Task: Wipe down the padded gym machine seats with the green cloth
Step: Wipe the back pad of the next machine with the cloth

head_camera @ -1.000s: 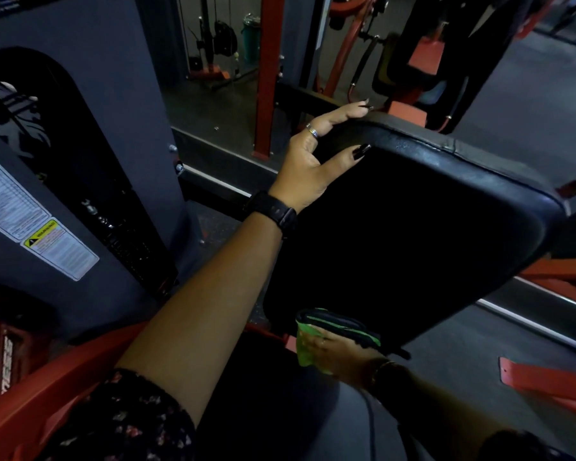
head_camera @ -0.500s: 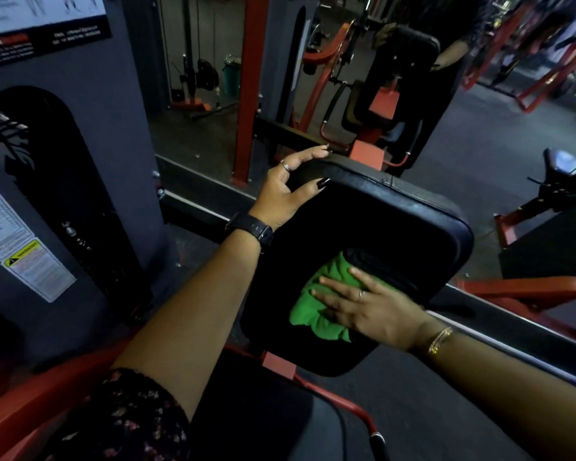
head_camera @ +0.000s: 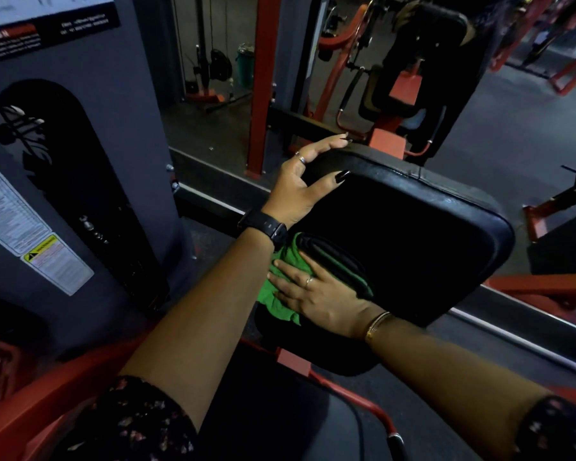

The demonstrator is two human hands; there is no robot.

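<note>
Over to the left goes the right grip point(head_camera: 316, 294), sliding the green cloth point(head_camera: 275, 302) from the lower middle of the black pad point(head_camera: 413, 247) out to its left edge, right under the other wrist. Closest in, floral sleeves point(head_camera: 130, 420) and two bare forearms reach forward. The right grip is flat, with fingers straight and spread and the palm pressing the cloth onto the pad, nothing curled round it. The cloth is bunched, bright green spilling out past the fingertips and below the palm, and a dark folded layer point(head_camera: 333, 261) shows just above the fingers. Up beyond that, the left grip point(head_camera: 296, 194) is wide. Its thumb lies across the pad's face, its fingers stretch along the top corner, and there's a black watch point(head_camera: 268, 227) at the wrist. The pad looks glossy and tilted. Farther past the left grip stands a red upright point(head_camera: 263, 78), with another red machine point(head_camera: 396, 94) out on the dark floor.
</note>
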